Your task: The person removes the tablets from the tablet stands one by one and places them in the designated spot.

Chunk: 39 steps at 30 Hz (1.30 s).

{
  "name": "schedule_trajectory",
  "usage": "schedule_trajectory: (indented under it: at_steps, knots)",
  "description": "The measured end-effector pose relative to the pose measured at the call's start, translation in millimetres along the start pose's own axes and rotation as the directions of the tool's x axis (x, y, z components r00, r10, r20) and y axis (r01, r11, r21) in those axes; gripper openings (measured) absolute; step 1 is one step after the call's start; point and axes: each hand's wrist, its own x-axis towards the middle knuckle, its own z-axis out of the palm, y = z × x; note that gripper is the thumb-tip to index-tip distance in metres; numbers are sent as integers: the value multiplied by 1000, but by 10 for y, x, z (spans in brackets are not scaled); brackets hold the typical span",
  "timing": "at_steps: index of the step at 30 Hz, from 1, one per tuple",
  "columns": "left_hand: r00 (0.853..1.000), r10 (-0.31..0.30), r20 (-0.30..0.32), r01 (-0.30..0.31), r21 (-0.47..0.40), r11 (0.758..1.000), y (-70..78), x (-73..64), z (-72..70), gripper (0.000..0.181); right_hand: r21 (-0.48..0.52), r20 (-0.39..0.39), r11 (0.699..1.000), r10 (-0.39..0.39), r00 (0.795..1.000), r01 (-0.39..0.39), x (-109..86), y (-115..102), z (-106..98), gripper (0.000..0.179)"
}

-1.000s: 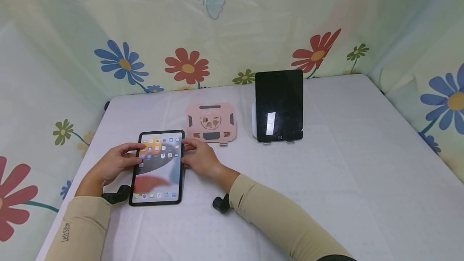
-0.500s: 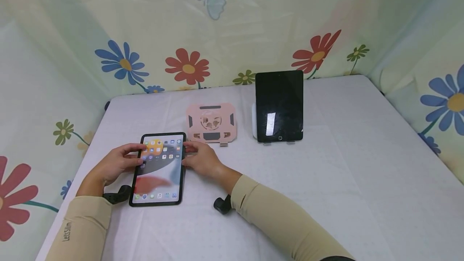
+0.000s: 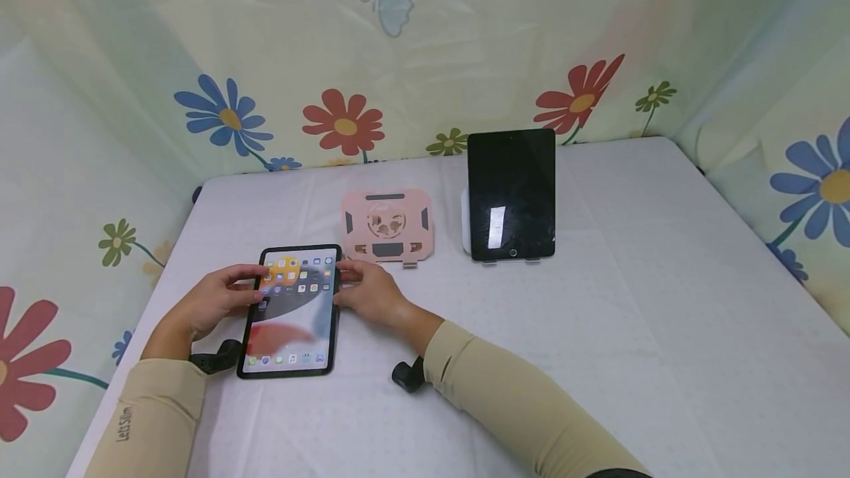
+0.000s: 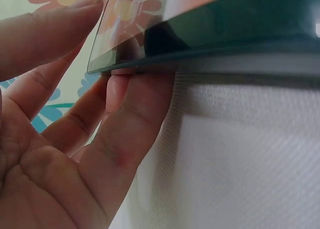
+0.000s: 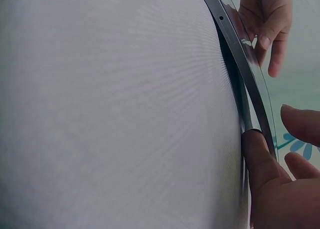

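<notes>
A tablet point(image 3: 292, 323) with a lit home screen and dark rim lies at the left of the white-covered table, its far end slightly raised. My left hand point(image 3: 214, 299) grips its left edge, thumb over the glass and fingers point(image 4: 135, 124) underneath. On the opposite edge my right hand point(image 3: 372, 292) holds on, with one finger point(image 5: 260, 156) tucked below the rim in the right wrist view and the thumb above. The palms stay beside the tablet, and its underside is mostly hidden.
Just beyond the right hand a pink tablet stand point(image 3: 413, 206) with dark pads sits on the table point(image 3: 564, 360). Farther right, a second tablet point(image 3: 511, 190), its screen black, leans upright on a light stand. A flowered curtain point(image 3: 265, 43) surrounds the table's back and sides.
The tablet's far end has come slightly nearer and to the right, its screen tilting a little. Both hands shifted slightly with it and kept hold. The stands stayed put.
</notes>
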Motion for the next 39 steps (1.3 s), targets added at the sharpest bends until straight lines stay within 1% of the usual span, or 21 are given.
schedule_trajectory:
  at_steps: [13, 20, 32, 39]
  knots:
    - [1000, 5, -4, -5, -7, 1000, -15, -16, -7, 59, -2, -6, 1000, 3, 1000, -3, -9, -16, 7, 54]
    - [1000, 2, -11, -2, -12, 1000, -32, -9, 1, 60, 24, -1, 1000, 6, 1000, -6, -14, -21, 4, 54]
    - [1000, 20, -2, -20, -9, 1000, -29, -22, 3, 61, -11, 2, 1000, 4, 1000, -4, -12, -5, 8, 53]
    - [1000, 4, -3, -4, -4, 1000, -16, -25, 4, 62, -25, 4, 1000, 9, 1000, -8, -6, 0, 2, 52]
